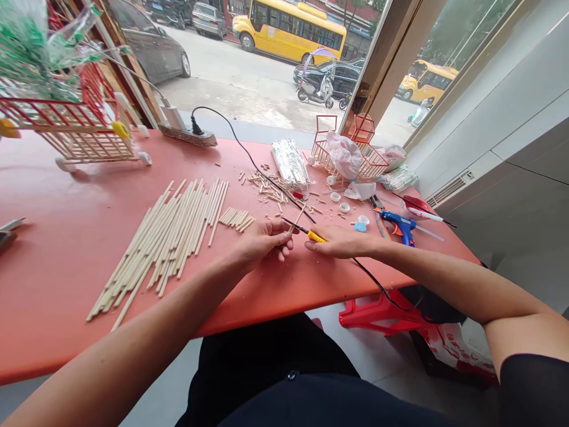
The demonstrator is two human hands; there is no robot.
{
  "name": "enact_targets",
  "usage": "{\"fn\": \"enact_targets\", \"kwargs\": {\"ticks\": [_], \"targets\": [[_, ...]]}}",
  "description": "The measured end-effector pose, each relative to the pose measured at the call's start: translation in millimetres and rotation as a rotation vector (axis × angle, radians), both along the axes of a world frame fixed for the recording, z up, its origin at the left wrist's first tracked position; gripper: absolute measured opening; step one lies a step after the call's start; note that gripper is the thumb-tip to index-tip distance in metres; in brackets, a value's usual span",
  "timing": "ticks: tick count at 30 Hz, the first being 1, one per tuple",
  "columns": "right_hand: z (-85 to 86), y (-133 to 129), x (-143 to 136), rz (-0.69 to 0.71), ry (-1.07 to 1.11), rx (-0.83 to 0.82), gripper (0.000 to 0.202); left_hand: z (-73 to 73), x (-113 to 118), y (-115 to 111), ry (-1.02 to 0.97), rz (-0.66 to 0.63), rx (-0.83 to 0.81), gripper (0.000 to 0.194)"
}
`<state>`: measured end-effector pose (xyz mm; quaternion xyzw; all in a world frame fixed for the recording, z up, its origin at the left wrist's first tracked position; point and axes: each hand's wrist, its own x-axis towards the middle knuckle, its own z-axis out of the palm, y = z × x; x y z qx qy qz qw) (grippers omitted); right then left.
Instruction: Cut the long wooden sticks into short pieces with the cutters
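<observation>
Near the table's front edge, my left hand (271, 237) pinches a thin wooden stick (299, 216) that stands tilted up from the fingers. Closed round the yellow handle of a small dark-tipped tool (316, 236) is my right hand (340, 241). The tool's dark end points left and meets the stick at my left fingertips; whether it is a file or a blade I cannot tell. Long wooden sticks (178, 225) lie in a spread pile left of my hands. Short cut sticks (237, 219) lie in a row just behind my left hand.
Behind my hands are wood scraps (269, 191), a black cable (249, 149) and a wrapped bundle (290, 161). A blue glue gun (400, 227), pliers (381, 218) and bottle caps (344, 207) lie right. Small stick carts stand at back left (89, 127) and back right (371, 161).
</observation>
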<state>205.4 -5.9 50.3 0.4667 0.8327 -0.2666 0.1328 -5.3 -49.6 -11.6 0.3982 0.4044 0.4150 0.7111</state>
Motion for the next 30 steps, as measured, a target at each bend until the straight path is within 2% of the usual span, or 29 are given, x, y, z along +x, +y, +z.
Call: {"fn": "enact_targets", "kwargs": {"ticks": [7, 12, 17, 24, 27, 30], "targets": [[8.2, -5.9, -5.7, -0.100, -0.044, -0.157, 0.027, 0.5, 1.9, -1.4, -0.005, -0.014, -0.050, 0.020], [5.0, 0.7, 7.2, -0.132, 0.078, -0.307, 0.031, 3.0, 1.5, -1.9, 0.042, -0.057, 0.011, 0.024], [-4.2, 14.1, 14.0, -0.264, 0.447, -0.416, 0.050, 10.4, 2.9, -5.0, 0.096, -0.026, 0.067, 0.033], [-10.8, 30.7, -10.1, -0.464, 1.179, -0.414, 0.055, 14.6, 11.8, -6.6, 0.203, 0.019, 0.132, 0.025], [-18.9, 39.6, -16.7, -0.523, 1.324, -0.338, 0.055, 21.2, 0.4, -3.5, 0.301, 0.093, 0.236, 0.021], [-28.5, 44.9, -14.8, -0.569, 1.330, -0.294, 0.055, 35.5, -25.0, 0.7, 0.562, 0.275, 0.364, 0.012]]}}
